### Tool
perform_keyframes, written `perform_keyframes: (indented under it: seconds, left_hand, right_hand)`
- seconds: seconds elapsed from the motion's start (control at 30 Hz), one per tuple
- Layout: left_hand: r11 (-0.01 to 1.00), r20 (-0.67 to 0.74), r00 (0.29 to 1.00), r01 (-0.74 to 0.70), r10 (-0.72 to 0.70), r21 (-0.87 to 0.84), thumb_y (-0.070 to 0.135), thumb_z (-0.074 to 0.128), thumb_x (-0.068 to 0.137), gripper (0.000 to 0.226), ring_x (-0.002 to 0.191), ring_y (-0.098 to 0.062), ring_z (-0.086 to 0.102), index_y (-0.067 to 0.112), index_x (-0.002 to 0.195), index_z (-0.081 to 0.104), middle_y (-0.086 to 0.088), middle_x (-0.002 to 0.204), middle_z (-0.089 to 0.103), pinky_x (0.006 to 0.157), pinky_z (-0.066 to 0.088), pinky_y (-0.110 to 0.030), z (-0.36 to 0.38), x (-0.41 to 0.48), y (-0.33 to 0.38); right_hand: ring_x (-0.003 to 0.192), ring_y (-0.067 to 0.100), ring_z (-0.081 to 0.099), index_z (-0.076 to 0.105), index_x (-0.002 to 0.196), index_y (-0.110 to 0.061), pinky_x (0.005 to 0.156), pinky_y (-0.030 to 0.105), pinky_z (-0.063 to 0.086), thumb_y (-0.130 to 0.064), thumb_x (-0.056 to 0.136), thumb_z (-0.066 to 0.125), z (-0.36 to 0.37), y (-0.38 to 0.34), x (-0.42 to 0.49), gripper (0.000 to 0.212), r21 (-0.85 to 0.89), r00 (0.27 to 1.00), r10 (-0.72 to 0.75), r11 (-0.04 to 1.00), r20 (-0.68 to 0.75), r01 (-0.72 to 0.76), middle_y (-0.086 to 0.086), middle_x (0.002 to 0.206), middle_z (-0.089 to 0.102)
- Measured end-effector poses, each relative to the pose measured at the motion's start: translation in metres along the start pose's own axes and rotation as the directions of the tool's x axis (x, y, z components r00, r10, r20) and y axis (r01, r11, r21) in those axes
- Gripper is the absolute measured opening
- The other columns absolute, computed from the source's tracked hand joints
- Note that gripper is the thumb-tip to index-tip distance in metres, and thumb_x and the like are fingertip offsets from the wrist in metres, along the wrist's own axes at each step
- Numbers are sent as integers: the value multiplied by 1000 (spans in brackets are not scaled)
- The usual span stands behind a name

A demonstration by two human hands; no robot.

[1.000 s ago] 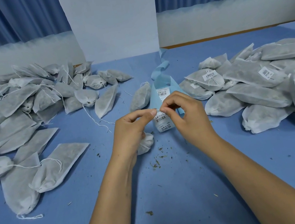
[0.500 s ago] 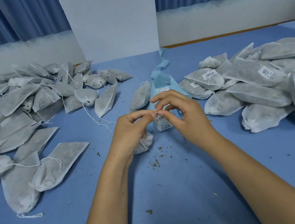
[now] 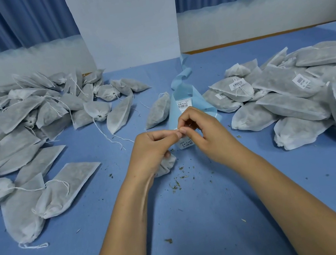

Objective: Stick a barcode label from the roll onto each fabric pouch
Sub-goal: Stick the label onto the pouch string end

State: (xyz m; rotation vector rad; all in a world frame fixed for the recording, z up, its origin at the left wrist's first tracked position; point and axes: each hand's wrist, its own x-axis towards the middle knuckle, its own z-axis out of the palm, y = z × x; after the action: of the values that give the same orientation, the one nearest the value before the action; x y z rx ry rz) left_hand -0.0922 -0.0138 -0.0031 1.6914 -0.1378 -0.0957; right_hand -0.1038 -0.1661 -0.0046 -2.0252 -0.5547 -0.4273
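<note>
Label strip pinched by L hand & R hand; pouch under L palm.

**2 hands meet at the blue label strip**

The left hand and the right hand pinch, fingertip to fingertip, the near end of the label strip. 1 barcode label shows just under the fingers, and its top edge seems to be inside the pinch. A fabric pouch lies under the left hand. On the table, unlabelled pouches are heaped at the left and labelled pouches at the right. Dark crumbs lie between the wrists.
</note>
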Motion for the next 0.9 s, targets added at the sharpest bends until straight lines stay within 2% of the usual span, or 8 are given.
perform_keyframes:
  seconds: [0.13,0.3,0.4,0.47,0.57,0.67,0.8,0.9]
  left_hand:
    - [998,17,999,44,-44,-37,23,74,82,10,44,-5,40,25,76,81,3,57,56,55,39,-21,1,0,-1]
    - [998,32,998,47,-45,-41,20,70,85,15,46,-4,38,23,74,80,9,51,53,52,42,-16,4,0,-3]
    - [994,36,999,41,-38,-101,14,68,86,13,46,-3,39,18,77,76,2,71,70,51,41,-15,4,0,-2]
    - [993,29,999,32,-29,-117,12,68,86,11,46,-1,40,15,79,75,5,70,73,51,41,-14,1,1,-1]
    - [994,38,998,44,-40,-100,19,71,85,8,45,-2,38,16,80,77,15,49,56,53,39,-15,-1,0,0]
    - [987,19,995,102,-100,-126,28,74,82,10,49,-8,35,19,81,80,11,45,41,58,38,-20,-3,1,0]
    - [988,46,999,34,-27,-149,20,69,87,15,49,-6,32,24,78,80,6,69,67,48,36,-15,-4,-1,3]
    - [993,61,998,6,1,-118,19,68,88,19,47,-4,30,30,77,80,12,67,64,46,29,-14,-6,-2,4]
  right_hand:
    - [75,11,48,52,89,-12,70,17,40,-1,95,51,0,0,0,13,4,998,55,998,9,-55,-4,82,53]
    - [70,5,45,50,89,-15,69,14,40,-1,95,49,2,-1,0,16,13,996,92,996,18,-93,-7,77,52]
    - [67,5,43,50,88,-17,66,15,38,-3,96,49,2,-2,-1,16,4,995,98,995,6,-98,-5,74,51]
    - [66,5,43,51,87,-19,65,14,38,-4,95,51,2,-3,-1,17,25,994,111,994,0,-111,-4,74,52]
    - [64,4,45,54,81,-20,63,10,39,-3,93,56,2,-4,-1,21,165,982,166,975,-85,-150,-4,72,54]
    - [67,6,45,59,82,-14,64,12,37,-3,91,59,0,-3,1,14,198,965,194,967,-175,-159,-7,76,56]
    - [68,4,47,59,79,-21,64,13,36,-4,90,61,-1,-2,2,20,188,946,212,968,-246,-168,-11,79,58]
    - [65,0,46,59,79,-21,63,12,36,-3,90,60,-4,-2,4,21,240,911,263,952,-317,-191,-13,76,58]
